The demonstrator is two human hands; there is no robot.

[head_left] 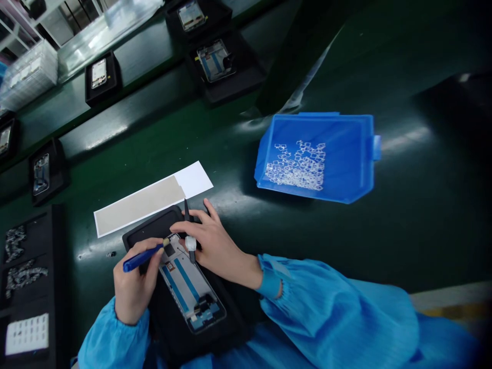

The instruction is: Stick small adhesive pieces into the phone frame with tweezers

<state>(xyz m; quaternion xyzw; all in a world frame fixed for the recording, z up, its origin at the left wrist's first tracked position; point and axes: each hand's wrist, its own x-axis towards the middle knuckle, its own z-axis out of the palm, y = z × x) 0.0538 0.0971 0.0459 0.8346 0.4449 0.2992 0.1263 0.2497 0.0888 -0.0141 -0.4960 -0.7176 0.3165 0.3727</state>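
Observation:
My left hand (132,282) is closed around a blue pen-shaped tool (141,259) with a pale yellow tip. That tip touches the upper end of a phone frame (194,287), which has blue strips along its inside. The frame lies tilted in a black tray (148,228). Over the frame's upper right side, my right hand (213,246) keeps black tweezers (187,210) with a white wrap between its fingers. Its index finger and thumb reach to the frame's top edge. What the thumb touches is partly hidden.
Beyond the tray lies a white sheet with a beige strip (140,200). A blue bin (346,159) of small white frame-shaped pieces stands to the right. At left is a black parts tray (57,256). More phone frames (215,60) sit in black trays along the line behind.

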